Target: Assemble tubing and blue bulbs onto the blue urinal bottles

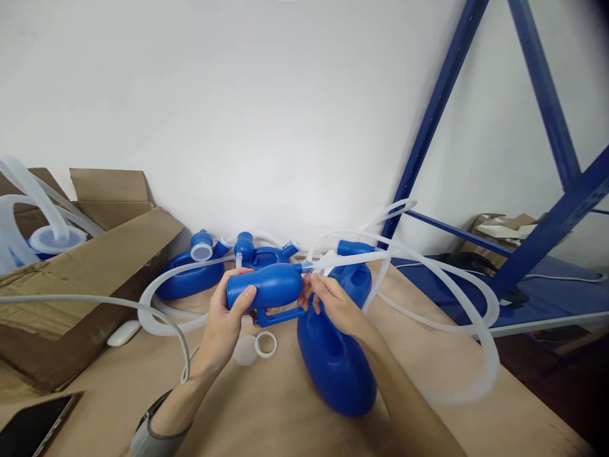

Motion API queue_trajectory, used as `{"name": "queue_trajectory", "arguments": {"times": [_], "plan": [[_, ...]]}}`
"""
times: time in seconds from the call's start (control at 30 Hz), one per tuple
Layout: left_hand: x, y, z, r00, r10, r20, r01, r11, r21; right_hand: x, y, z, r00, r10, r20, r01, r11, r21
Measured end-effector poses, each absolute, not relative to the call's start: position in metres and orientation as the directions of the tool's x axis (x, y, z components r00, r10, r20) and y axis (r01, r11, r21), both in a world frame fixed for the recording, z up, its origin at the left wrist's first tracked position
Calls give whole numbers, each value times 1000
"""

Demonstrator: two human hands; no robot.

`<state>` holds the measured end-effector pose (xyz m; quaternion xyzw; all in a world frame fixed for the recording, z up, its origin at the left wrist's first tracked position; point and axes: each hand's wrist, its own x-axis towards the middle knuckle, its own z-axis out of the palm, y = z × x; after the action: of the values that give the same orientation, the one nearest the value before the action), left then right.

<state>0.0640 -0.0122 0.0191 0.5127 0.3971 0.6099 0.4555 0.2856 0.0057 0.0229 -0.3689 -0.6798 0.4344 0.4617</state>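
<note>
i see left hand (227,317) gripping blue bottle (264,287) above the table (266,406) | right hand (333,303) pinching clear hose (428,266) at bottle's neck | white ring (265,344) on table just below bottle

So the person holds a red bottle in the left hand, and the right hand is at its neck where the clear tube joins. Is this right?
Not quite: in the head view the bottle is blue, not red. The left hand does hold it, and the right hand is at its neck by the clear tube.

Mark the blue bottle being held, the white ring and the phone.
blue bottle (269,285), head view, middle of its body.
white ring (266,344), head view, its rim.
phone (33,426), head view, dark screen.
</note>
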Motion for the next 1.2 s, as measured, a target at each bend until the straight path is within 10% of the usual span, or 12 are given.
{"name": "queue_trajectory", "arguments": {"times": [0.4, 1.2], "plan": [[61, -15, 26, -25, 943, 333, 78, -330, 941, 260, -5, 30, -124, 975, 184, -377, 125, -918], [59, -19, 28, -78, 934, 350, 114, -340, 933, 257, 0, 27, -64, 980, 190, -465, 139, -874]]}}
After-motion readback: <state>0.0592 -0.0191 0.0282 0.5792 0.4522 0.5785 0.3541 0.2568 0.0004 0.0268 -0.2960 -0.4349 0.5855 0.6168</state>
